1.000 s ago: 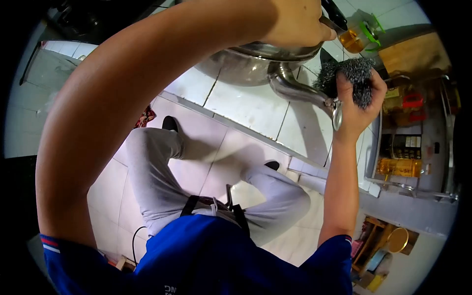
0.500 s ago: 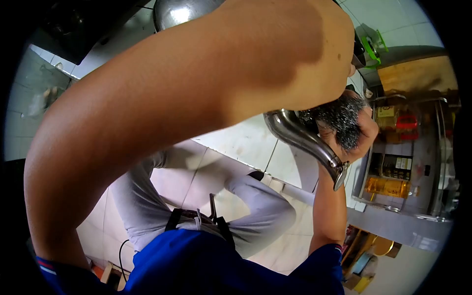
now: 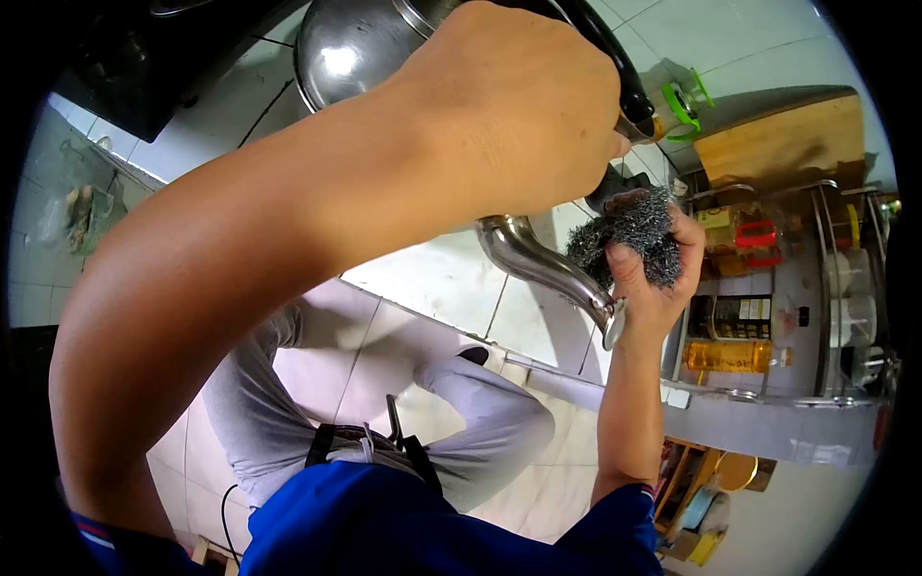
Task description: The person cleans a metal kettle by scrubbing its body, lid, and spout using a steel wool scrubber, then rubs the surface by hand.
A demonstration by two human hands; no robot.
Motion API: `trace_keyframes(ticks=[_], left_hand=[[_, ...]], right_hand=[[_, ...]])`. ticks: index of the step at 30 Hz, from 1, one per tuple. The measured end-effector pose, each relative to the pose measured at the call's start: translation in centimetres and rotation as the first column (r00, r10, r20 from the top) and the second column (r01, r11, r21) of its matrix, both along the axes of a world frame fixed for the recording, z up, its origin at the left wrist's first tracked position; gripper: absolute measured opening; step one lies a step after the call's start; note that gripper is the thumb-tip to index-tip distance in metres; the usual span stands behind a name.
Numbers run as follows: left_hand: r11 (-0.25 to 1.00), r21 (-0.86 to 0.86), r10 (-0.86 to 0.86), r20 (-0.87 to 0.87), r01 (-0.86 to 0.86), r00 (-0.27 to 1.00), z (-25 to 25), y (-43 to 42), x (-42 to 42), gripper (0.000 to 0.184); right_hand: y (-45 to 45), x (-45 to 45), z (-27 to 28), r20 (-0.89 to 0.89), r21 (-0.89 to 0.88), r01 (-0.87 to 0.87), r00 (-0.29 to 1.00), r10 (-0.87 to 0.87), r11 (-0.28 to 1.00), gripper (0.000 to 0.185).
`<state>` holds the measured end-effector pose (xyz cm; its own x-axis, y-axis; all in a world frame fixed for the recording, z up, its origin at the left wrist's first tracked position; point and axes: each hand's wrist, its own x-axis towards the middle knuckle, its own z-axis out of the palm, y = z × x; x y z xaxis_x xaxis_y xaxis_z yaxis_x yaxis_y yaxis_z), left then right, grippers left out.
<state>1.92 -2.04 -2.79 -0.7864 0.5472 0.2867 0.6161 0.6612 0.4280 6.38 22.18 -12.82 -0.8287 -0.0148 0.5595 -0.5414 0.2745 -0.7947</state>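
Observation:
A metal kettle (image 3: 341,72) with a black handle (image 3: 610,48) lies under and beyond my left forearm. My left hand (image 3: 528,106) is closed on the kettle near its handle; its fingers are mostly hidden. Below the wrist the curved steel spout (image 3: 543,264) comes out, with a round cap (image 3: 615,324) at its end. My right hand (image 3: 663,278) grips a dark steel wool scrubber (image 3: 639,230), thumb on the near side. The scrubber is beside the spout, close to a dark part below my left hand; whether it touches cannot be seen.
A wire rack (image 3: 821,317) with bottles, among them a yellow oil bottle (image 3: 730,356), stands at the right. A wooden board (image 3: 783,139) leans behind it. A green-trimmed jar (image 3: 680,108) is at the back. A black stove-like object (image 3: 125,72) sits upper left.
My left hand has moved left and slightly up, showing more of the kettle and its handle. The right hand with the steel wool has shifted left. The whole view has shifted somewhat too.

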Motion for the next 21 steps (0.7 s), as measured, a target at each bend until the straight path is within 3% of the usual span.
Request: trace_keyframes(ticks=[3, 5, 8, 12, 14, 18, 20, 21], left_hand=[[0.995, -0.104, 0.014, 0.077, -0.006, 0.997, -0.9, 0.7, -0.8, 0.035], [0.987, -0.068, 0.148, 0.053, -0.144, 0.988, -1.7, 1.4, -0.5, 0.051], [0.992, -0.015, 0.123, -0.002, -0.123, 0.992, -1.9, 1.2, -0.5, 0.044], [0.999, -0.018, 0.046, -0.019, -0.046, 0.999, -2.4, 0.0, -0.9, 0.046], [0.999, 0.042, -0.001, -0.24, 0.011, 0.971, -3.2, -0.6, -1.1, 0.053], [0.999, 0.017, -0.019, -0.323, 0.026, 0.946, -4.6, -2.5, 0.4, 0.053], [0.983, 0.156, -0.001, -0.502, 0.092, 0.865, -5.2, -3.3, 1.8, 0.044], [0.985, 0.142, -0.011, -0.501, 0.095, 0.865, -5.5, -3.6, 2.3, 0.044]], right_hand=[[0.1, 0.7, 0.7, 0.028, 0.03, 0.002, 1.0, -0.002, 1.0, 0.051], [0.4, 0.9, 1.0, 0.021, 0.034, 0.001, 1.0, -0.002, 0.999, 0.051], [0.5, 1.3, 1.8, 0.027, 0.001, -0.029, 0.999, 0.029, 1.0, 0.048], [0.8, 1.9, 3.2, 0.01, 0.098, 0.043, 0.999, -0.044, 0.994, 0.041], [0.9, 2.6, 3.7, 0.052, 0.102, 0.148, 0.987, -0.154, 0.984, 0.038], [1.7, 4.3, 2.4, 0.065, -0.04, 0.233, 0.971, -0.23, 0.972, 0.039], [1.1, 5.5, 0.9, 0.136, -0.111, 0.284, 0.954, -0.269, 0.952, 0.04], [0.9, 5.9, -0.3, 0.187, -0.176, 0.278, 0.951, -0.245, 0.944, 0.039]])
